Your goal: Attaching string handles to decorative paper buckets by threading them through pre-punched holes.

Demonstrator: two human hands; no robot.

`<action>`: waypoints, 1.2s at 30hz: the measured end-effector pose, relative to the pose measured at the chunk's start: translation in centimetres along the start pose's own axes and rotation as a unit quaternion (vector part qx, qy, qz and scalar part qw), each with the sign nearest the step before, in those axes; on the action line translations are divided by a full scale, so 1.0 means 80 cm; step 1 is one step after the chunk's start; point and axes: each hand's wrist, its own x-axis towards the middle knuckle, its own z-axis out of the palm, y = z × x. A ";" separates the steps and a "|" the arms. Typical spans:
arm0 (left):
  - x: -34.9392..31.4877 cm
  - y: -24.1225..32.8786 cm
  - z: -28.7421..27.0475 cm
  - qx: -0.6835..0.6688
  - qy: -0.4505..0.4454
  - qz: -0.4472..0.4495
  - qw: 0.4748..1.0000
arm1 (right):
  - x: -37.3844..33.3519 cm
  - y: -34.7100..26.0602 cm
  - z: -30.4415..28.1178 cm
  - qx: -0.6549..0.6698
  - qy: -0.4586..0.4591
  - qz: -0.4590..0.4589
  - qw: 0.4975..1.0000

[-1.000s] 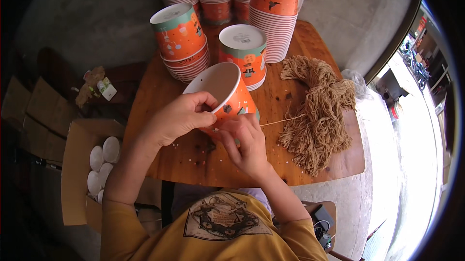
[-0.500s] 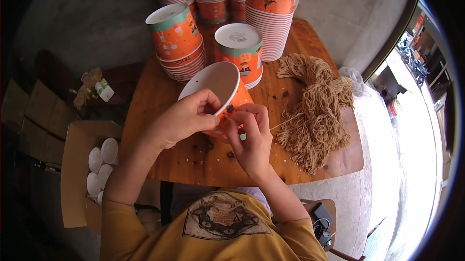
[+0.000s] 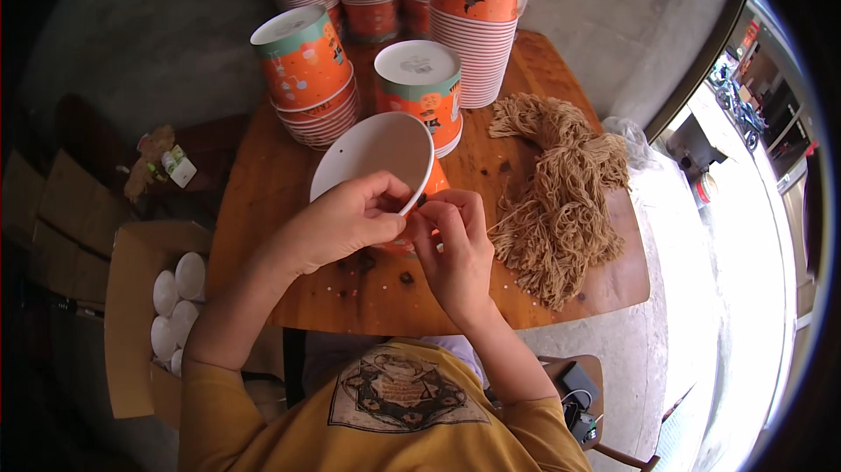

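Observation:
An orange paper bucket (image 3: 385,144) with a white inside stands tilted, mouth toward me, at the middle of the table. One small dark hole shows in its inner wall. My left hand (image 3: 355,220) grips the near rim, fingertips inside and thumb outside. Against the outer wall just below that rim, my right hand (image 3: 455,249) is closed in a pinch. A thin strand of twine ran from this hand half a second ago; its end between the fingers is hidden now. To the right lies a heap of brown twine strands (image 3: 569,200).
Upside-down orange and green buckets stand behind in a short stack (image 3: 307,60), a low one (image 3: 419,87) and a tall one (image 3: 477,25). Bagged stacks line the wall. A cardboard box (image 3: 131,314) with white cups sits at lower left; a stool (image 3: 583,384) at lower right.
The whole view has shifted slightly. My right fingers have come closer to the bucket rim and my left fingertips. The strand beside the right hand no longer shows clearly.

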 end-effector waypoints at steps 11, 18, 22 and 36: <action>0.038 -0.034 0.008 0.175 0.007 0.017 0.984 | -0.007 0.012 -0.021 -0.029 -0.024 0.015 0.999; 0.033 -0.044 0.022 0.338 0.127 0.185 0.914 | 0.000 0.026 -0.047 0.075 -0.097 0.187 0.975; 0.030 -0.035 0.029 0.243 0.132 0.163 0.947 | 0.018 0.015 -0.055 0.033 -0.131 0.161 0.978; 0.053 -0.044 0.007 -0.139 -0.064 -0.074 0.985 | 0.012 0.047 -0.035 0.312 -0.120 0.257 0.907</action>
